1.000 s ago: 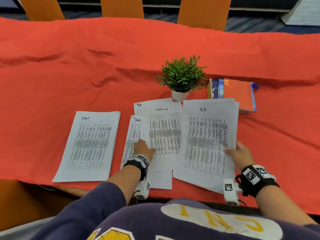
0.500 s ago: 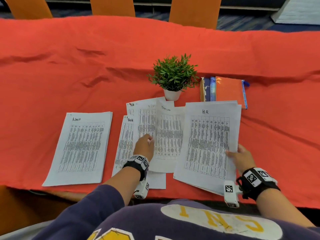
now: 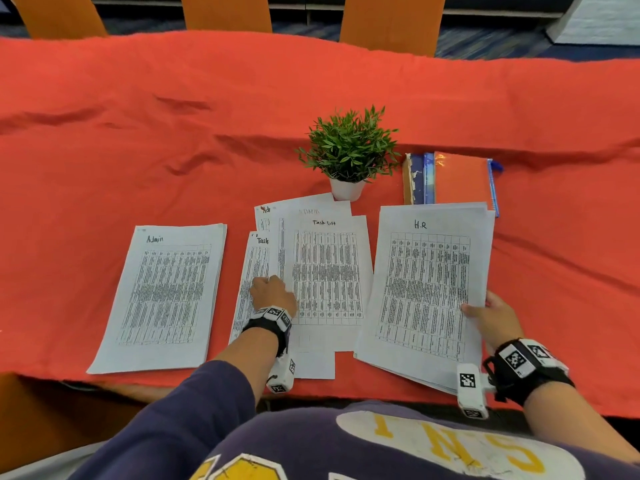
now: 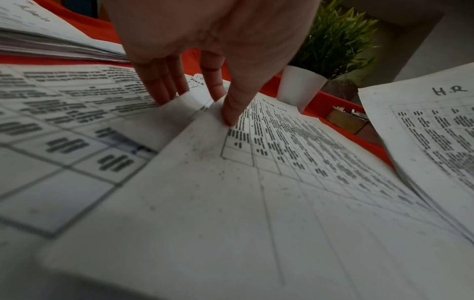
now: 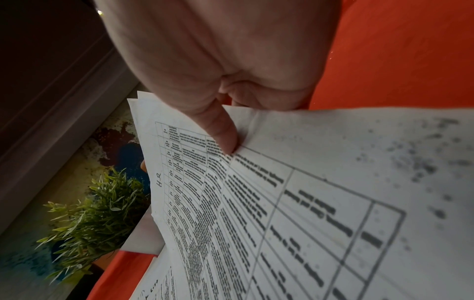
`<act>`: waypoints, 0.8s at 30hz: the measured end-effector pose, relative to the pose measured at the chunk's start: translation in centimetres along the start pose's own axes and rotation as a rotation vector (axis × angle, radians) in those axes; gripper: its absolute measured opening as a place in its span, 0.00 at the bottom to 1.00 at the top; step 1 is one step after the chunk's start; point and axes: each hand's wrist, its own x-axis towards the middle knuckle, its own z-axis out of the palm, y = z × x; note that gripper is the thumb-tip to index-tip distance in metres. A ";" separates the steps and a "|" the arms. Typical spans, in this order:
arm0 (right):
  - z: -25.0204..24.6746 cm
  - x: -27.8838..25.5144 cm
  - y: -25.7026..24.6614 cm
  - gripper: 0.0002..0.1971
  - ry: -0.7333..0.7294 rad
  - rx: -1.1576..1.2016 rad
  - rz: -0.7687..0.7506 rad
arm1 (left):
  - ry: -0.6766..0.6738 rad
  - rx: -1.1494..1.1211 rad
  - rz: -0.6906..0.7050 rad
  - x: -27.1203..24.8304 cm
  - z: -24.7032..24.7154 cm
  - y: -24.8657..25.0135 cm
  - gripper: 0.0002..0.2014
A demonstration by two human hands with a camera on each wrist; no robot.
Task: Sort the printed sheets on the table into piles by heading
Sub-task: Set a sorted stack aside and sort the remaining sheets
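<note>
Three groups of printed sheets lie on the red cloth. The "Admin" pile (image 3: 166, 296) is at the left. In the middle are loose overlapping sheets: a "Task List" sheet (image 3: 329, 271) on top, a "Task" sheet (image 3: 254, 261) under its left side, and an "Admin" sheet (image 3: 298, 211) behind. My left hand (image 3: 268, 284) pinches the left edge of the Task List sheet (image 4: 282, 162), thumb (image 4: 231, 113) on top and fingers (image 4: 164, 89) at or under the edge. My right hand (image 3: 485, 310) grips the right edge of the "H.R" pile (image 3: 429, 282), thumb (image 5: 225, 138) on top and fingers hidden beneath.
A small potted plant (image 3: 349, 157) in a white pot stands just behind the middle sheets. Books with an orange cover (image 3: 457, 178) lie behind the H.R pile. Orange chair backs (image 3: 391, 22) line the far side of the table. The near table edge runs just under my wrists.
The Task List sheet, tilted half a second ago, now lies squarer. My left hand has shifted to its left edge. The H.R pile has moved right and no longer overlaps the middle sheets.
</note>
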 end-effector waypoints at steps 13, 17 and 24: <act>0.0 0.0 -0.1 0.19 -0.002 0.043 0.044 | -0.049 -0.372 0.038 -0.8 -0.9 0.5 0.27; 0.2 0.8 -0.1 0.20 -0.001 0.107 0.047 | -0.067 -0.398 -0.054 -1.3 -2.3 0.0 0.32; -1.1 3.6 0.2 0.17 0.041 0.089 0.004 | -0.005 -0.324 0.008 -0.9 -3.9 -2.9 0.19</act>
